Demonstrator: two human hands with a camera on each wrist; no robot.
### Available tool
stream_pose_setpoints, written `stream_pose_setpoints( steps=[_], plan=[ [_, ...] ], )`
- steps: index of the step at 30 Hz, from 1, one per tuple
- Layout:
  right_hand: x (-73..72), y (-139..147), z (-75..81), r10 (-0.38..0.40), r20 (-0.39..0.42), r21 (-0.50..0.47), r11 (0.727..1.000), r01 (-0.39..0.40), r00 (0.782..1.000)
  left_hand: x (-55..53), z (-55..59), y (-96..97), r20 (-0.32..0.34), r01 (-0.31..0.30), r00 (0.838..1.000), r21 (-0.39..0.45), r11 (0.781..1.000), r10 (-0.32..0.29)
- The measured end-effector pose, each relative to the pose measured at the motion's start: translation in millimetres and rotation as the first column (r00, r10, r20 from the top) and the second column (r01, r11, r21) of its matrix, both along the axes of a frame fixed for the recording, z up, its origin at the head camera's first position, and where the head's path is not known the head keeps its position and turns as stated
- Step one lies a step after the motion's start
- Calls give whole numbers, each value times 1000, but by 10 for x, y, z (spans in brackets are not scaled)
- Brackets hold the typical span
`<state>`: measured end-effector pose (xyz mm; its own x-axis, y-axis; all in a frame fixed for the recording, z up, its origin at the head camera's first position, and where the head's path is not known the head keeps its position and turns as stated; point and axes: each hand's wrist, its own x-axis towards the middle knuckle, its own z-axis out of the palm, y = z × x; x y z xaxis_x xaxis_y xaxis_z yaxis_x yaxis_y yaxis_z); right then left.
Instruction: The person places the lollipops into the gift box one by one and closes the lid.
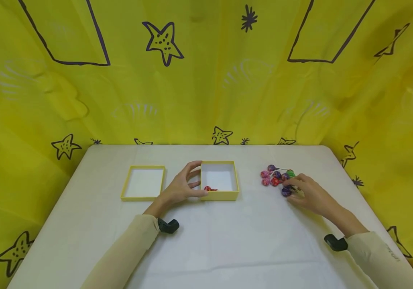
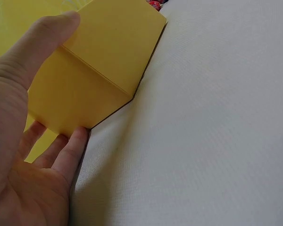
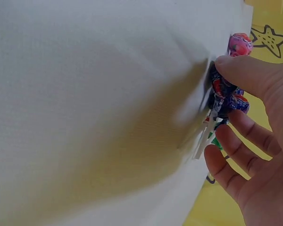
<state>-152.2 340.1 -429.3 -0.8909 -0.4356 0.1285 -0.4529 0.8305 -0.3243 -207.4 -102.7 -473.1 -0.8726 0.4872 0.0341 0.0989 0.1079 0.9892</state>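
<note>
My left hand (image 1: 179, 188) holds a yellow open-topped box (image 1: 222, 196) with a white inside, thumb at its near left corner and fingers along the left side. Inside, a red-wrapped lollipop (image 1: 208, 188) lies by the near wall. On the right, my right hand (image 1: 311, 194) pinches a purple-wrapped lollipop (image 1: 286, 191) between thumb and fingers at the near side of a pile. In the right wrist view the thumb lies against a dark purple wrapper (image 3: 219, 87), with a white stick (image 3: 203, 140) pointing down.
Behind the right fingers lie several lollipops, among them a pink one (image 1: 265, 182), a red one (image 1: 274, 181) and a green one (image 1: 291, 173). A shallow yellow-rimmed box lid (image 1: 144, 182) sits left of the box on the white-covered table (image 1: 228, 241). A yellow patterned curtain (image 1: 206, 80) surrounds it.
</note>
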Motion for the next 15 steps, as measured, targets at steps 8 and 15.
stream_pose_setpoints(
  steps=[8, 15],
  plan=[
    [-7, -1, -59, 13, -44, -6, 1000, -13, 999, -2, -2, 4, 1, -3, 1000, 1, 1000, 3],
    [-31, 8, -104, 7, -60, 0, 1000, -7, 998, -9, -6, 1, -1, -10, 1000, -23, 1000, 10]
  ],
)
